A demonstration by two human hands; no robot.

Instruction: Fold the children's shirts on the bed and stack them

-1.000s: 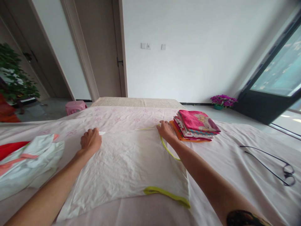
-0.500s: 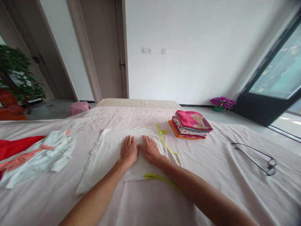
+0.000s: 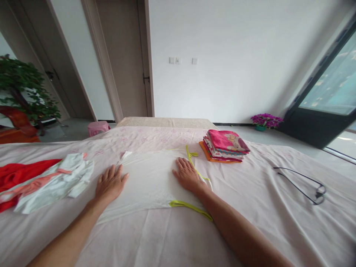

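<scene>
Two hands lie flat on a white garment

Head view, with clock directions taken from the middle of the white garment (image 3: pixel 150 181), twelve pointing to the far wall (image 3: pixel 230 74): the garment lies spread on a pale pink sheet (image 3: pixel 167 243), front and centre. At nine o'clock the left hand (image 3: pixel 111 181) rests palm down across its edge, grip wide, fingers extended. At three o'clock the right hand (image 3: pixel 187 172) presses flat on it, also wide, fingers straight, just beside the yellow-green trim (image 3: pixel 191 158) at two. Another yellow-green band (image 3: pixel 191 207) edges the garment at four.

Near the right hand, at two o'clock, sits a folded stack (image 3: pixel 226 146), a pink piece on top. Glasses (image 3: pixel 319 189) lie at three, well apart; red and white clothes (image 3: pixel 52 181) lie heaped at nine, beyond the left hand.
</scene>
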